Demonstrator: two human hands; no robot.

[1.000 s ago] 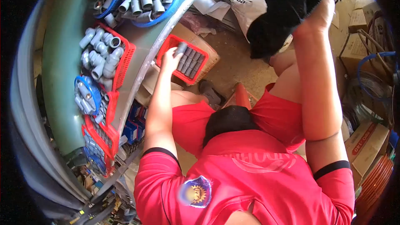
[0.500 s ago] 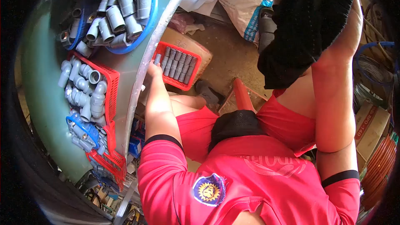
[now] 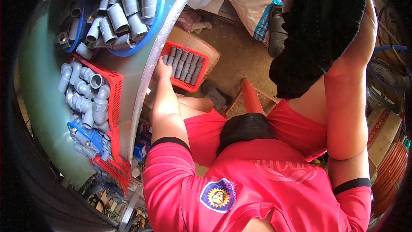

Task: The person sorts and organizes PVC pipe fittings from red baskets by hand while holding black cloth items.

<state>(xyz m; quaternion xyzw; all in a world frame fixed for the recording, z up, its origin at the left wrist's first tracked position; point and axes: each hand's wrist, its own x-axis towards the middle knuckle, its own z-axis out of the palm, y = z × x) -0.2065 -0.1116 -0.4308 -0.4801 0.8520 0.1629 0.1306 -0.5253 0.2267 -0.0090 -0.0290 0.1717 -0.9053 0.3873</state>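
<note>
My left hand [image 3: 163, 69] is at the left end of a red basket [image 3: 198, 87], its fingers closed round a grey fitting [image 3: 165, 59] at the basket's edge. Rows of dark grey fittings [image 3: 184, 65] lie inside this basket. Raised close to the camera at the upper right, my right hand [image 3: 365, 38] holds a black cloth [image 3: 313, 34]. The cloth hangs down in front of it and hides most of its fingers.
On the green table [image 3: 47, 116] at the left are a blue-rimmed basin [image 3: 159, 15] of grey fittings and a red basket [image 3: 115, 99] of pipe elbows. A cardboard box [image 3: 212, 53] lies under the near basket. A white sack [image 3: 249, 0] stands beyond; coiled tubing [image 3: 392, 167] is at the right.
My left hand has shifted slightly up and right along the basket's end with the fitting. The black cloth and my right hand have moved a little right and down.
</note>
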